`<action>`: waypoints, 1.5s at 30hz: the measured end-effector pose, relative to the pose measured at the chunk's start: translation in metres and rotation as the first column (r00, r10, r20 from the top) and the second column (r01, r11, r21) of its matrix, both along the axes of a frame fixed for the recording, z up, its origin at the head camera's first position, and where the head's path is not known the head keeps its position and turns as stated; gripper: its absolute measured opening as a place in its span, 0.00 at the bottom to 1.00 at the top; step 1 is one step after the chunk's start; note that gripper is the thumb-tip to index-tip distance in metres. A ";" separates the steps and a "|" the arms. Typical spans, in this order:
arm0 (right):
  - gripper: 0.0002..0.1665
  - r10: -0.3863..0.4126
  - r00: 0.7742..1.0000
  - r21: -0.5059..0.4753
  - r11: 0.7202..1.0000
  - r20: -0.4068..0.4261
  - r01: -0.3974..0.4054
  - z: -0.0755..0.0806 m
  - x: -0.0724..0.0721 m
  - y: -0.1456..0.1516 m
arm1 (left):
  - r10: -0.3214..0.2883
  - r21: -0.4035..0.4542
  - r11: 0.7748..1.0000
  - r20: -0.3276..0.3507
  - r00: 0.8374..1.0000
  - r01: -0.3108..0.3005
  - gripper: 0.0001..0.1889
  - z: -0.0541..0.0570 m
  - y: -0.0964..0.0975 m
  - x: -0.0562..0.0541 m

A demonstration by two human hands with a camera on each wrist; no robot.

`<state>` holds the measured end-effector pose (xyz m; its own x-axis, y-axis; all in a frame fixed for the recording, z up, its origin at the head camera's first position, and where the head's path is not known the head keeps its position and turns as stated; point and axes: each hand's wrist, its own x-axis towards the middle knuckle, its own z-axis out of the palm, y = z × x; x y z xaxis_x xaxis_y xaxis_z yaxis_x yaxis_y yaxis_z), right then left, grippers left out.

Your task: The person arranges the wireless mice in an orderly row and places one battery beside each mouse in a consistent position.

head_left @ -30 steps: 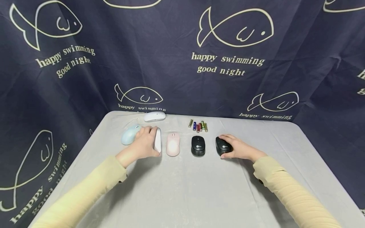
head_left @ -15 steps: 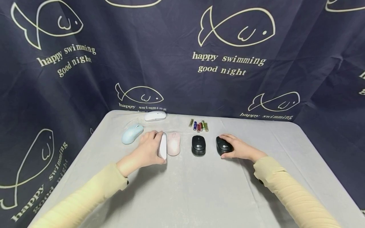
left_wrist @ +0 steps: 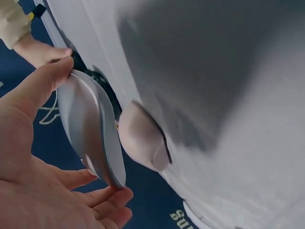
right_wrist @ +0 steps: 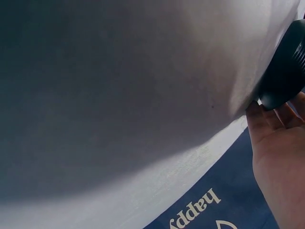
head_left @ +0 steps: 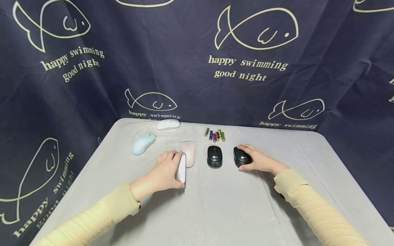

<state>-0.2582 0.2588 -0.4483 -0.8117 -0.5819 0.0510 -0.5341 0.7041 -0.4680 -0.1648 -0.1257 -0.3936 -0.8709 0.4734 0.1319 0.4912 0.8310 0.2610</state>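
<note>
My left hand (head_left: 166, 172) grips a white mouse (head_left: 182, 169) by its two ends, thumb at the near end and fingers at the far end. In the left wrist view this mouse (left_wrist: 90, 126) is tipped on its side, off the table. Just beyond it lies a pink mouse (head_left: 189, 153), partly overlapped in the head view. My right hand (head_left: 258, 160) holds a black mouse (head_left: 241, 157) from the right side, on the table. A second black mouse (head_left: 214, 156) sits between the pink one and my right hand. In the right wrist view the held black mouse (right_wrist: 283, 67) shows only partly.
A light blue mouse (head_left: 143, 143) lies at the left, and another white mouse (head_left: 168, 124) near the back edge. Several small batteries (head_left: 214, 135) lie grouped behind the black mice. The grey-white table (head_left: 215, 205) meets a dark blue fish-print curtain (head_left: 197, 51) at the back.
My left hand has carried the white mouse right and toward me, from beside the blue mouse to the pink mouse's near-left side. My right hand stays on its black mouse.
</note>
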 end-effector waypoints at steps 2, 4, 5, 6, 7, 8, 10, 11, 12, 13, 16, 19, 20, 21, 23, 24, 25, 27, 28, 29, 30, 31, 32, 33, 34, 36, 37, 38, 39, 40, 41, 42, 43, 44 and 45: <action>0.52 -0.001 1.000 0.004 1.000 -0.003 0.001 -0.001 0.000 0.001 | 0.000 -0.001 1.000 0.021 1.000 0.000 0.58 -0.002 0.002 0.003; 0.52 -0.001 1.000 0.005 1.000 -0.004 0.002 -0.001 0.000 0.001 | -0.001 -0.009 1.000 0.042 0.999 0.001 0.58 -0.004 0.004 0.006; 0.52 -0.001 1.000 0.005 1.000 -0.006 0.001 -0.001 0.000 0.001 | -0.002 -0.010 1.000 0.052 0.999 0.003 0.58 -0.005 0.005 0.007; 0.52 -0.001 1.000 0.004 1.000 -0.005 0.001 -0.001 0.000 0.001 | -0.005 -0.008 1.000 0.059 0.998 0.006 0.57 -0.006 0.006 0.009; 0.52 0.000 1.000 0.004 1.000 -0.007 0.000 -0.001 0.000 0.001 | -0.009 -0.010 1.000 0.063 0.998 0.010 0.58 -0.006 0.007 0.010; 0.52 0.000 1.000 0.000 1.000 -0.005 0.000 -0.001 0.000 0.001 | -0.014 -0.013 1.000 0.066 0.998 0.015 0.58 -0.007 0.008 0.011; 0.52 0.001 1.000 -0.006 1.000 -0.001 -0.001 0.000 0.001 0.000 | -0.025 -0.018 1.000 0.073 0.997 0.026 0.57 -0.009 0.010 0.012; 0.52 0.001 1.000 -0.008 1.000 0.003 -0.001 0.001 0.001 0.000 | -0.029 -0.020 0.999 0.074 0.997 0.031 0.57 -0.010 0.011 0.013; 0.52 0.000 1.000 -0.009 1.000 0.007 0.000 0.001 0.001 0.000 | -0.033 -0.025 0.999 0.074 0.997 0.035 0.57 -0.011 0.012 0.013; 0.52 0.000 1.000 -0.010 1.000 0.007 0.000 0.002 0.001 0.000 | -0.036 -0.033 0.999 0.076 0.996 0.039 0.58 -0.013 0.013 0.014; 0.52 -0.001 1.000 -0.012 1.000 0.010 0.001 0.003 0.001 0.000 | -0.044 -0.049 0.998 0.081 0.996 0.048 0.58 -0.016 0.017 0.014; 0.52 0.001 1.000 -0.007 1.000 0.002 -0.001 0.002 0.001 0.000 | -0.055 -0.071 0.996 0.087 0.995 0.061 0.58 -0.018 0.021 0.016; 0.52 0.000 1.000 -0.005 1.000 0.003 0.000 0.003 0.001 0.000 | -0.059 -0.082 0.994 0.086 0.994 0.066 0.58 -0.019 0.023 0.016; 0.52 0.000 1.000 -0.004 1.000 0.004 0.000 0.003 0.002 0.000 | -0.063 -0.092 0.993 0.088 0.994 0.071 0.58 -0.019 0.024 0.017; 0.52 -0.002 1.000 0.002 1.000 0.002 0.002 0.002 0.002 0.000 | -0.071 -0.112 0.990 0.089 0.993 0.081 0.58 -0.021 0.026 0.018; 0.52 -0.003 1.000 0.004 1.000 0.003 0.003 0.002 0.002 -0.001 | -0.074 -0.119 0.989 0.092 0.993 0.085 0.58 -0.022 0.027 0.018; 0.52 -0.003 1.000 0.006 1.000 0.005 0.003 0.002 0.002 -0.001 | -0.077 -0.128 0.988 0.093 0.993 0.088 0.58 -0.023 0.027 0.019; 0.52 -0.002 1.000 0.005 1.000 0.009 0.002 0.002 0.001 -0.001 | -0.079 -0.143 0.985 0.099 0.992 0.092 0.58 -0.025 0.028 0.019; 0.52 -0.002 1.000 0.004 1.000 0.010 0.002 0.002 0.001 -0.001 | -0.078 -0.148 0.985 0.101 0.992 0.093 0.58 -0.025 0.029 0.019; 0.52 -0.001 1.000 0.001 1.000 0.013 0.001 0.002 0.001 0.000 | -0.077 -0.153 0.984 0.103 0.992 0.092 0.58 -0.026 0.029 0.019; 0.53 -0.001 1.000 -0.002 1.000 0.016 0.001 0.002 0.001 0.000 | -0.076 -0.157 0.983 0.104 0.992 0.092 0.58 -0.027 0.029 0.019; 0.53 -0.001 1.000 -0.004 1.000 0.018 0.001 0.002 0.001 0.000 | -0.075 -0.160 0.983 0.105 0.992 0.091 0.57 -0.027 0.029 0.019; 0.53 -0.001 1.000 -0.008 1.000 0.019 0.001 0.002 0.001 0.000 | -0.073 -0.164 0.982 0.105 0.992 0.089 0.57 -0.027 0.030 0.019; 0.53 -0.001 1.000 -0.012 1.000 0.020 0.001 0.002 0.000 0.000 | -0.072 -0.166 0.982 0.106 0.992 0.089 0.57 -0.028 0.030 0.018; 0.53 0.000 1.000 -0.013 1.000 0.020 0.000 0.002 0.000 0.001 | -0.071 -0.168 0.982 0.106 0.992 0.088 0.57 -0.027 0.030 0.018; 0.53 0.004 1.000 -0.013 1.000 0.018 -0.003 0.002 0.000 0.001 | -0.071 -0.169 0.982 0.110 0.991 0.089 0.57 -0.028 0.030 0.018; 0.53 0.006 1.000 -0.013 1.000 0.016 -0.006 0.002 0.000 0.000 | -0.071 -0.168 0.982 0.112 0.991 0.089 0.56 -0.028 0.029 0.018; 0.53 0.008 1.000 -0.012 1.000 0.014 -0.008 0.002 0.000 0.000 | -0.071 -0.169 0.982 0.113 0.991 0.089 0.56 -0.028 0.029 0.018; 0.53 0.009 1.000 -0.012 1.000 0.015 -0.009 0.002 0.000 0.000 | -0.071 -0.168 0.982 0.116 0.991 0.090 0.56 -0.028 0.029 0.018; 0.53 0.011 1.000 -0.012 1.000 0.014 -0.011 0.002 0.000 0.000 | -0.071 -0.169 0.982 0.119 0.990 0.091 0.56 -0.028 0.029 0.017; 0.53 0.012 1.000 -0.012 1.000 0.015 -0.012 0.002 0.000 0.000 | -0.071 -0.169 0.981 0.122 0.990 0.091 0.56 -0.028 0.029 0.017; 0.53 0.012 1.000 -0.015 1.000 0.018 -0.012 0.002 0.000 0.000 | -0.071 -0.170 0.981 0.124 0.990 0.092 0.57 -0.028 0.029 0.017; 0.53 0.012 1.000 -0.015 1.000 0.019 -0.012 0.002 0.000 0.000 | -0.072 -0.172 0.981 0.125 0.990 0.093 0.57 -0.028 0.029 0.017; 0.53 0.011 1.000 -0.015 1.000 0.021 -0.010 0.002 0.000 0.000 | -0.073 -0.176 0.980 0.124 0.990 0.094 0.57 -0.028 0.029 0.017; 0.53 0.010 1.000 -0.017 1.000 0.023 -0.009 0.002 0.000 0.000 | -0.075 -0.177 0.980 0.124 0.990 0.096 0.57 -0.028 0.029 0.017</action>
<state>-0.2580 0.2587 -0.4461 -0.8072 -0.5888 0.0418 -0.5296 0.6912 -0.4918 -0.1480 -0.0969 -0.4220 -0.8306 0.5533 -0.0627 0.5377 0.8262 0.1684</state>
